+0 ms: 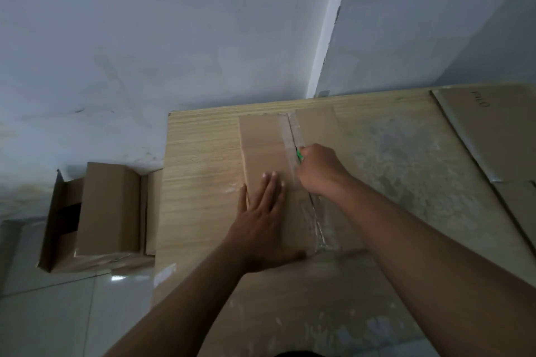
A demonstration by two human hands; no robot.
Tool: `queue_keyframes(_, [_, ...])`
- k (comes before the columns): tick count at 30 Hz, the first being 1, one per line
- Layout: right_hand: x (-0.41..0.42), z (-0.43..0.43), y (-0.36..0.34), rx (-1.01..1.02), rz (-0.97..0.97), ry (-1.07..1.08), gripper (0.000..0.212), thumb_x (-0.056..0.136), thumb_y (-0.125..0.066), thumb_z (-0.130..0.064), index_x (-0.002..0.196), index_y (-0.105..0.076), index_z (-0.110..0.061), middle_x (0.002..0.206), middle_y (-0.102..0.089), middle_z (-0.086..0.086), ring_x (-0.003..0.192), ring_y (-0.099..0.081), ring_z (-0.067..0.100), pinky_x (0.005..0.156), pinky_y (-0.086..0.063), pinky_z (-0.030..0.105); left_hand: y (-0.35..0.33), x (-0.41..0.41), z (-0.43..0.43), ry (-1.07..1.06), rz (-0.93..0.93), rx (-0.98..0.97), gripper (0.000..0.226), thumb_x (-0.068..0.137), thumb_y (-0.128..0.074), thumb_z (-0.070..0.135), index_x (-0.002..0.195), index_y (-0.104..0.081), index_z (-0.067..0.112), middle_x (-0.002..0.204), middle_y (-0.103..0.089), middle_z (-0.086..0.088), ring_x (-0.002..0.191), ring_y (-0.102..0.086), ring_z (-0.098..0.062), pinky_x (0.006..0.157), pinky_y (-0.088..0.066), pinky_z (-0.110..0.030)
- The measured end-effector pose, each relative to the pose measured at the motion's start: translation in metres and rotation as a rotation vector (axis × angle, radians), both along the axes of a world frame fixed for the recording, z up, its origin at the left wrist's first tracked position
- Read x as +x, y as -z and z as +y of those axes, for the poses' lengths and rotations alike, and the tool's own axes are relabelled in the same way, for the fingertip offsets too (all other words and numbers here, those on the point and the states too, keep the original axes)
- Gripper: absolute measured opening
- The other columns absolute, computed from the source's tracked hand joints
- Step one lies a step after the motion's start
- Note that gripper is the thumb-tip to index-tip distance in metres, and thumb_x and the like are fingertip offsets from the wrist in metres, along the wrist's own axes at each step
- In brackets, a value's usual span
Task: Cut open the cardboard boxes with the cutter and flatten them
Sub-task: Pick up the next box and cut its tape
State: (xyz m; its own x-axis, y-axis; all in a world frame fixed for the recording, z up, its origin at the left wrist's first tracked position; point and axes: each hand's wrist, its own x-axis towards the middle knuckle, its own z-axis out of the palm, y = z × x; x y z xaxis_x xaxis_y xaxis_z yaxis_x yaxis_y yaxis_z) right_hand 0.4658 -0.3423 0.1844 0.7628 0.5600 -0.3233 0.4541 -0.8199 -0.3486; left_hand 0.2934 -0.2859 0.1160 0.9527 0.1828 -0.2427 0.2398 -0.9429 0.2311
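- I see one box [269,153] lying on the desk [197,182], near its far left corner, with the taped top face up.
- My left hand [264,220] lies flat on the near part of the box top, fingers straight and together, thumb over the left edge.
- My right hand [319,172] is fisted round the cutter [298,155]. Only a bit of green shows past the knuckles.
- The cutter tip sits on the tape seam [293,130] about halfway along the box. I can't tell how deep the blade goes.
- The seam looks split on the far side of the cutter. The tape nearer me is wrinkled and shiny.
- Flattened cardboard [487,130] lies on the right end of the desk, well apart from the box.
- An open carton [58,217] stands on the floor [58,313] left of the desk, with a closed carton [110,209] inside it.
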Motion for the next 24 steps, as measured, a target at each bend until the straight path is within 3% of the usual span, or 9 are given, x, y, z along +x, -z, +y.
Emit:
queue_keyframes(5, [0.002, 0.0, 0.002, -0.034, -0.043, -0.015, 0.03, 0.088, -0.056, -0.009, 0.114, -0.069, -0.002, 0.117, -0.069, 0.021, 0.111, -0.065, 0.038, 0.085, -0.052, 0.03, 0.007, -0.003, 0.001, 0.001, -0.008, 0.019, 0.147, 0.065, -0.043, 0.102, 0.159, 0.025, 0.012, 0.164, 0.038, -0.004, 0.15, 0.038, -0.019, 0.126, 0.0, -0.061])
queue_keyframes(11, [-0.002, -0.008, 0.002, -0.096, -0.048, -0.016, 0.026, 0.087, -0.057, -0.006, 0.11, -0.067, -0.001, 0.114, -0.069, 0.022, 0.109, -0.066, 0.038, 0.077, -0.049, 0.028, 0.009, 0.013, 0.003, -0.08, -0.046, -0.009, 0.146, 0.064, -0.047, 0.101, 0.162, 0.018, 0.016, 0.166, 0.035, 0.002, 0.151, 0.035, -0.013, 0.127, -0.005, -0.056])
queue_keyframes(16, [-0.016, -0.024, -0.002, -0.122, -0.015, -0.004, 0.026, 0.09, -0.058, -0.008, 0.113, -0.065, 0.002, 0.116, -0.068, 0.022, 0.11, -0.066, 0.037, 0.079, -0.052, 0.031, 0.009, 0.03, 0.008, -0.116, -0.023, 0.003, 0.146, 0.063, -0.044, 0.102, 0.162, 0.019, 0.015, 0.167, 0.032, 0.001, 0.153, 0.032, -0.015, 0.127, -0.009, -0.055])
queue_keyframes(21, [-0.046, -0.078, -0.002, -0.083, 0.037, -0.029, 0.027, 0.089, -0.053, -0.01, 0.114, -0.064, -0.01, 0.108, -0.068, 0.015, 0.1, -0.067, 0.034, 0.075, -0.051, 0.031, 0.009, 0.039, 0.01, -0.161, -0.033, -0.012, 0.149, 0.058, -0.041, 0.104, 0.163, 0.015, 0.015, 0.169, 0.028, 0.002, 0.155, 0.027, -0.016, 0.127, -0.01, -0.057])
queue_keyframes(24, [-0.071, -0.114, -0.002, -0.057, 0.029, -0.053, 0.04, 0.094, -0.043, -0.009, 0.131, -0.055, -0.016, 0.114, -0.066, 0.011, 0.104, -0.065, 0.031, 0.083, -0.055, 0.037, 0.009, 0.039, 0.009, -0.181, -0.043, -0.017, 0.15, 0.057, -0.043, 0.105, 0.163, 0.014, 0.015, 0.17, 0.026, 0.005, 0.155, 0.025, -0.014, 0.127, -0.009, -0.058])
